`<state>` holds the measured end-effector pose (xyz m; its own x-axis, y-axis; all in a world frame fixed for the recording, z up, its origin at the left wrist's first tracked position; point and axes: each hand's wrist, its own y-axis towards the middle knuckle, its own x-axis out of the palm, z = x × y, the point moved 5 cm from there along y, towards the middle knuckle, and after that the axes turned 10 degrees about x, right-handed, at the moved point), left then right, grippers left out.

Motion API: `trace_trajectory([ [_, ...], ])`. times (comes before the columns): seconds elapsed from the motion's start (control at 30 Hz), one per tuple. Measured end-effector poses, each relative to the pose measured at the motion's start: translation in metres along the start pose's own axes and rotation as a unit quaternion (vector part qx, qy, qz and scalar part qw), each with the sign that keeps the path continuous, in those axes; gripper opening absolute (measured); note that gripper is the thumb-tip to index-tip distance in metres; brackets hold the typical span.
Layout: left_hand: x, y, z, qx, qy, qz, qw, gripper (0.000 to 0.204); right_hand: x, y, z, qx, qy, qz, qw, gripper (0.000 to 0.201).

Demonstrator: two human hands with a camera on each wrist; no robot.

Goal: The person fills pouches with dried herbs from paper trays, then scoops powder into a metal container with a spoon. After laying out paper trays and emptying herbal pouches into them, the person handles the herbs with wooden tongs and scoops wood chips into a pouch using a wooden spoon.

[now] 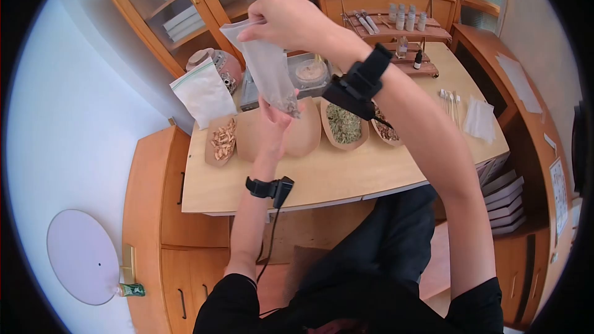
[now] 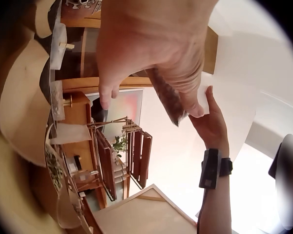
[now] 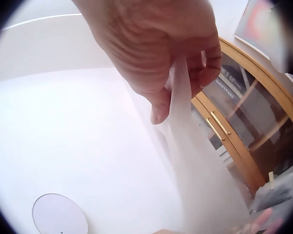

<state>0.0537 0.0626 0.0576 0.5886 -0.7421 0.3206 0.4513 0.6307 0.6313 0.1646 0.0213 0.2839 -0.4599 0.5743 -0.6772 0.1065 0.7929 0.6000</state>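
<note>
A translucent bag [image 1: 263, 65] hangs tilted above the table, with small dried bits [image 1: 291, 106] at its lower end. My right hand [image 1: 288, 21] pinches its top edge; in the right wrist view, thumb and fingers of that hand [image 3: 156, 53] grip the bag [image 3: 190, 146]. My left hand [image 1: 276, 125] is at the bag's bottom, palm up. The left wrist view has this hand [image 2: 154, 53] with thumb and fingers spread apart and the bag's dark-looking lower part [image 2: 167, 100] beside the fingers. Exact contact there is partly hidden.
Paper trays of brown pieces [image 1: 223, 141] and green herbs [image 1: 344, 125] stand on the table [image 1: 297, 185]. A white pouch [image 1: 205, 94], a grey tray [image 1: 249, 96], a pink jar [image 1: 228, 65] and a tiered rack with bottles [image 1: 405, 32] stand behind; white packets [image 1: 479, 120] lie right.
</note>
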Motion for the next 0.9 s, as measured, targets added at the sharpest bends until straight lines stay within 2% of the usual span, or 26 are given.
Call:
trace_trajectory([
  [0.03, 0.008, -0.002, 0.001, -0.004, -0.05, 0.009, 0.999, 0.095, 0.001, -0.001, -0.004, -0.001, 0.029, 0.015, 0.999, 0.038],
  [0.07, 0.015, -0.005, 0.001, -0.009, -0.101, 0.019, 0.995, 0.099, 0.004, -0.002, -0.003, 0.037, 0.053, -0.003, 0.998, 0.038],
  [0.1, 0.021, -0.007, 0.0, -0.011, -0.096, 0.016, 0.995, 0.099, 0.007, -0.003, -0.005, 0.038, 0.058, 0.0, 0.998, 0.038],
  [0.17, 0.023, -0.009, -0.008, -0.046, -0.23, 0.107, 0.966, 0.102, 0.008, -0.004, -0.007, 0.024, 0.081, 0.05, 0.995, 0.038],
  [0.2, 0.025, -0.012, -0.011, -0.047, -0.227, 0.103, 0.967, 0.102, 0.011, -0.005, -0.007, 0.024, 0.084, 0.055, 0.995, 0.038],
  [0.27, 0.025, -0.014, -0.016, -0.029, -0.309, 0.102, 0.945, 0.097, 0.014, -0.005, 0.001, 0.076, 0.112, 0.083, 0.987, 0.039],
  [0.4, 0.039, -0.014, -0.009, 0.002, -0.294, 0.042, 0.955, 0.088, 0.027, -0.013, 0.016, 0.121, 0.148, 0.094, 0.977, 0.041],
  [0.47, 0.044, -0.017, -0.006, -0.014, -0.257, 0.096, 0.962, 0.078, 0.034, -0.021, 0.026, 0.162, 0.174, 0.091, 0.967, 0.043],
  [0.5, 0.041, -0.016, -0.012, -0.016, -0.258, 0.098, 0.961, 0.078, 0.033, -0.026, 0.027, 0.165, 0.172, 0.089, 0.967, 0.043],
  [0.57, 0.028, -0.014, -0.03, -0.048, -0.347, 0.115, 0.93, 0.071, 0.035, -0.033, 0.032, 0.212, 0.195, 0.049, 0.956, 0.039],
  [0.67, 0.023, -0.011, -0.035, -0.019, -0.363, 0.116, 0.924, 0.067, 0.044, -0.034, 0.042, 0.202, 0.239, 0.091, 0.945, 0.048],
  [0.8, 0.014, -0.011, -0.043, 0.004, -0.34, 0.114, 0.934, 0.073, 0.043, -0.038, 0.036, 0.212, 0.292, 0.088, 0.928, 0.05],
  [0.87, 0.008, -0.016, -0.057, -0.054, -0.396, 0.098, 0.911, 0.08, 0.044, -0.041, 0.029, 0.231, 0.328, 0.05, 0.915, 0.042],
  [0.9, 0.012, -0.015, -0.052, -0.054, -0.396, 0.098, 0.911, 0.08, 0.043, -0.042, 0.026, 0.231, 0.328, 0.05, 0.914, 0.042],
])
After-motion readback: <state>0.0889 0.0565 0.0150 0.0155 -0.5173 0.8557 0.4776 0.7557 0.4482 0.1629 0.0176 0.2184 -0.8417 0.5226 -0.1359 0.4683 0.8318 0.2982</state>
